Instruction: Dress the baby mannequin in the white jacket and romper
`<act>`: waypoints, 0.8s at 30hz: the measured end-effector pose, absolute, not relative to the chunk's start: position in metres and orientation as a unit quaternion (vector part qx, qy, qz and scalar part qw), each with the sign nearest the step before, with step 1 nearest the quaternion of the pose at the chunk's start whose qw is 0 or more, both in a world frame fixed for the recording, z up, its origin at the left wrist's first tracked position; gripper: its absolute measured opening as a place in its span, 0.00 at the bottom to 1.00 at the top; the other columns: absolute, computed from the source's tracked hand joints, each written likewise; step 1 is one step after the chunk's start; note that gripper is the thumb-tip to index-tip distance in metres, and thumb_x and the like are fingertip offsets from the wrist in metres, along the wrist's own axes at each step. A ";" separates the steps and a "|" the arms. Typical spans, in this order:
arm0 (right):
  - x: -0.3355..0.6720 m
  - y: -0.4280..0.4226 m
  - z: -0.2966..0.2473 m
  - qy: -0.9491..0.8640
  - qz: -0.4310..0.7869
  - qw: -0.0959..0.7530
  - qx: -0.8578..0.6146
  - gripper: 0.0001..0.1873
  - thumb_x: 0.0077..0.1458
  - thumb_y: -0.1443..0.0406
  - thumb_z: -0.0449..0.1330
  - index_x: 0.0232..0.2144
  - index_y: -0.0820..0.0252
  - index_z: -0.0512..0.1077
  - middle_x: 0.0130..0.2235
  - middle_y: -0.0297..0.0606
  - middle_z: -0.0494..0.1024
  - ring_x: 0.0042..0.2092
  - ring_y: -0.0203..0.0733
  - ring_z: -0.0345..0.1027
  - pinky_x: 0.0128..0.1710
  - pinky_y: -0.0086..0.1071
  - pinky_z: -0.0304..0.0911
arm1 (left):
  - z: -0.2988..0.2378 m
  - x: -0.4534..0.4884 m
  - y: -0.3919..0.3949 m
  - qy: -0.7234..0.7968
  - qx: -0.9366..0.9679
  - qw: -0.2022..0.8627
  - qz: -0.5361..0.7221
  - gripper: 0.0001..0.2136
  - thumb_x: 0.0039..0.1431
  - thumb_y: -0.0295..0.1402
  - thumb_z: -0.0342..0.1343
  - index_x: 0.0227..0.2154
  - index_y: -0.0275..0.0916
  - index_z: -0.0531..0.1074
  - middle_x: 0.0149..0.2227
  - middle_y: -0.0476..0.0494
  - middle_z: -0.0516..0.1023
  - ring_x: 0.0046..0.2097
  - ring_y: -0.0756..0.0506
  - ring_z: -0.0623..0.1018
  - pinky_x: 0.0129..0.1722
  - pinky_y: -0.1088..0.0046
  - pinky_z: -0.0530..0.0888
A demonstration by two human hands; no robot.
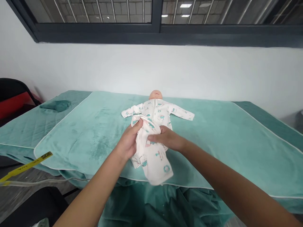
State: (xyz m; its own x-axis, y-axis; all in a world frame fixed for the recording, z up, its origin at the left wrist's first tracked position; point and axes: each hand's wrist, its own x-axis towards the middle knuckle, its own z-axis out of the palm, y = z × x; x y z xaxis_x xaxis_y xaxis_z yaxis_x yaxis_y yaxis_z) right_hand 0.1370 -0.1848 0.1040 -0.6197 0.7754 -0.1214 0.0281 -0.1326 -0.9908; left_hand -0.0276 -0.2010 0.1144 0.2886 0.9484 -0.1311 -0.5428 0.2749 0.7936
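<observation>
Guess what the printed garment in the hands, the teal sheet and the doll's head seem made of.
Held garment: soft matte fabric, perhaps cotton, since it droops and folds. Teal sheet: likely plush, velvety textile, judging by its patchy nap. Doll's head: probably smooth vinyl or silicone, given its even, moulded look.

white printed baby shirt [161,108]: partly hidden by white printed cloth [156,164]
yellow flat strip [30,164]: lettering too small

Metal bars [128,11] stand behind a dark-framed window [156,28] in the white wall [99,67] above a green-draped table [220,135].
</observation>
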 end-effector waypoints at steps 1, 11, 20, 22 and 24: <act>0.137 -0.184 0.103 -0.579 0.673 0.314 -0.337 0.22 0.48 0.49 0.68 0.33 0.63 0.76 0.32 0.38 0.80 0.33 0.40 0.73 0.35 0.33 0.66 | 0.114 -0.027 -0.203 0.309 0.323 0.745 0.496 0.23 0.53 0.45 0.63 0.47 0.35 0.73 0.34 0.40 0.82 0.35 0.40 0.82 0.37 0.66 0.78; 0.128 -0.189 0.126 -0.458 0.708 0.457 -0.283 0.22 0.54 0.47 0.61 0.40 0.59 0.74 0.32 0.38 0.79 0.35 0.43 0.73 0.35 0.34 0.66 | 0.105 -0.051 -0.207 0.306 0.449 0.758 0.360 0.27 0.45 0.41 0.70 0.47 0.33 0.75 0.31 0.37 0.82 0.28 0.41 0.80 0.27 0.69 0.75; 0.137 -0.193 0.092 -0.625 0.683 0.217 -0.309 0.20 0.40 0.57 0.73 0.35 0.62 0.77 0.33 0.36 0.78 0.34 0.41 0.72 0.35 0.33 0.67 | 0.104 -0.029 -0.206 0.345 0.331 0.737 0.478 0.23 0.50 0.47 0.65 0.42 0.34 0.75 0.31 0.40 0.82 0.33 0.41 0.81 0.35 0.67 0.77; 0.140 -0.194 0.090 -0.594 0.704 0.238 -0.309 0.21 0.41 0.56 0.73 0.37 0.61 0.77 0.33 0.36 0.79 0.33 0.41 0.72 0.35 0.34 0.68 | 0.102 -0.030 -0.208 0.339 0.338 0.753 0.450 0.24 0.51 0.48 0.64 0.44 0.33 0.75 0.31 0.38 0.82 0.33 0.40 0.81 0.34 0.66 0.76; 0.142 -0.193 0.091 -0.544 0.714 0.320 -0.304 0.21 0.45 0.54 0.71 0.37 0.61 0.76 0.32 0.37 0.79 0.32 0.41 0.72 0.34 0.35 0.69 | 0.102 -0.035 -0.210 0.341 0.359 0.759 0.423 0.25 0.49 0.48 0.65 0.44 0.33 0.75 0.31 0.38 0.81 0.32 0.41 0.80 0.32 0.68 0.75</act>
State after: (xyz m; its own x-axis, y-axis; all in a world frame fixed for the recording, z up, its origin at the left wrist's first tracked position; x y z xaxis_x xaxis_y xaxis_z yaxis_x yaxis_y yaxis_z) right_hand 0.1424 -0.1927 0.0909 -0.6107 0.7871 -0.0867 -0.1251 -0.2040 -0.9709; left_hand -0.0351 -0.2102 0.1017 0.4097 0.8870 -0.2129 -0.3972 0.3836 0.8337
